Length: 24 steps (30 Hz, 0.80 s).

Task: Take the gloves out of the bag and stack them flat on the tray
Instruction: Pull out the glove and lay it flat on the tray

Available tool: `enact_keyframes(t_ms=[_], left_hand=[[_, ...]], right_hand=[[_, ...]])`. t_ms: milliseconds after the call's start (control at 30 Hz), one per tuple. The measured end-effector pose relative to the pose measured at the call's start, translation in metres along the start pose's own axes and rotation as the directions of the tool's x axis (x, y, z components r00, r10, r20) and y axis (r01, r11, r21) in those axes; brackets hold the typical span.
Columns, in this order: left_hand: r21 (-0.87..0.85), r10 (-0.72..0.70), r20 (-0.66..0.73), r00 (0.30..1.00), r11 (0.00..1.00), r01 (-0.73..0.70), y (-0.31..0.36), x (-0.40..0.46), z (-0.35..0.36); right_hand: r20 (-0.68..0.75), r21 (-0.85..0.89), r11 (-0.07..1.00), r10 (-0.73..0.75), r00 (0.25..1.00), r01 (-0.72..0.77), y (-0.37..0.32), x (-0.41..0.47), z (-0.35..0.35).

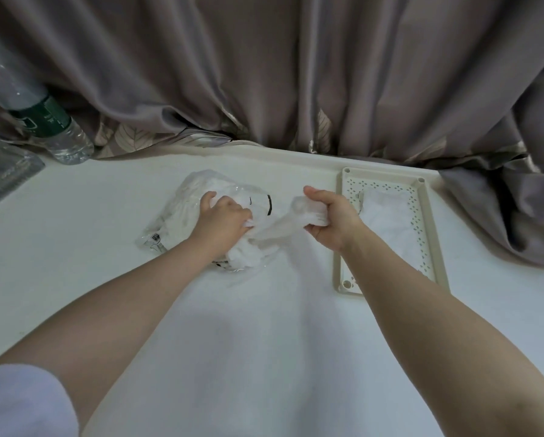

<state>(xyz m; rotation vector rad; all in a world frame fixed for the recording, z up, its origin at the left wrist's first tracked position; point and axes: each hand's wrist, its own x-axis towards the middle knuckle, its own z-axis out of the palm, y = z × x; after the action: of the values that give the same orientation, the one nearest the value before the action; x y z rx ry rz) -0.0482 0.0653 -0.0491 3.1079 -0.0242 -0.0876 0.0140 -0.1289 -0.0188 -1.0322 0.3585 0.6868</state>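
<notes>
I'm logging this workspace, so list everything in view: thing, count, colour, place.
bag: one, clear plastic with white gloves inside, table centre, under the left hand.
glove: one, thin translucent white, stretched between the two hands.
tray: one, beige, perforated, right side of the table.
stack: white gloves lying flat in the tray; count cannot be told.
bottle: one, clear with a green label, far left by the curtain.
packet: one, clear plastic, left edge.
curtain: grey-mauve, behind the table.
table: one, white.
left hand: grips the glove at the bag.
right hand: grips the glove's other end.
</notes>
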Motion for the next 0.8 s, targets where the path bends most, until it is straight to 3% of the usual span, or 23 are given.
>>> enact_keyframes(t_ms=[67,133,200,233,300,333,367,400,433,467,533,633,700,733,800], left_hand=[[0.196,-0.003,0.162,0.987,0.98,-0.029,-0.01,-0.001,0.005],[0.289,-0.087,0.371,0.925,0.957,-0.026,-0.012,-0.003,0.008],[0.307,-0.175,0.493,0.852,0.952,0.018,-0.002,-0.004,0.005],[0.319,-0.199,0.504,0.84,0.947,0.032,0.006,-0.004,0.0],[0.302,-0.175,0.393,0.903,0.952,0.053,0.027,-0.003,-0.014],[0.203,-0.121,0.268,0.956,0.977,0.067,0.039,-0.001,-0.021],[-0.01,-0.057,0.134,0.989,0.998,0.059,0.054,0.0,-0.028],[-0.312,-0.015,0.052,0.999,0.95,0.031,0.069,0.0,-0.036],[-0.601,0.026,0.042,0.999,0.799,0.004,0.087,-0.001,-0.047],[-0.77,0.076,0.083,0.994,0.638,0.016,0.103,-0.002,-0.054],[-0.855,0.139,0.101,0.985,0.519,0.015,0.128,0.0,-0.056],[-0.913,0.031,0.054,0.998,0.405,0.037,0.141,0.008,-0.05],[-0.971,0.025,0.125,0.992,0.208,0.118,0.145,0.009,-0.05],[-0.979,0.056,0.17,0.984,0.124,0.163,0.148,0.009,-0.05],[-0.974,0.109,0.22,0.969,0.07,0.214,0.154,0.008,-0.051]], right_hand=[[0.012,0.212,0.977,-0.024,1.0,0.021,-0.007,-0.003,-0.004],[0.042,0.243,0.969,-0.05,0.998,0.038,-0.013,-0.008,-0.007],[0.06,0.264,0.963,-0.068,0.996,0.05,-0.019,-0.014,-0.011],[0.065,0.284,0.957,-0.081,0.995,0.059,-0.022,-0.017,-0.013],[0.083,0.311,0.947,-0.112,0.99,0.081,-0.028,-0.025,-0.019],[0.103,0.312,0.946,-0.12,0.987,0.082,-0.03,-0.029,-0.021],[0.133,0.314,0.946,-0.13,0.983,0.083,-0.032,-0.033,-0.024],[0.17,0.313,0.946,-0.145,0.975,0.086,-0.033,-0.036,-0.026],[0.196,0.307,0.946,-0.167,0.966,0.102,-0.035,-0.04,-0.03],[0.206,0.295,0.947,-0.19,0.96,0.124,-0.037,-0.042,-0.034],[0.231,0.276,0.949,-0.22,0.948,0.153,-0.042,-0.048,-0.043],[0.284,0.188,0.962,-0.244,0.927,0.195,-0.052,-0.055,-0.059],[0.216,-0.089,0.942,-0.298,0.93,0.322,-0.058,-0.058,-0.071],[0.161,-0.278,0.884,-0.343,0.925,0.376,-0.061,-0.059,-0.079],[0.051,-0.559,0.736,-0.43,0.901,0.382,-0.066,-0.06,-0.095]])
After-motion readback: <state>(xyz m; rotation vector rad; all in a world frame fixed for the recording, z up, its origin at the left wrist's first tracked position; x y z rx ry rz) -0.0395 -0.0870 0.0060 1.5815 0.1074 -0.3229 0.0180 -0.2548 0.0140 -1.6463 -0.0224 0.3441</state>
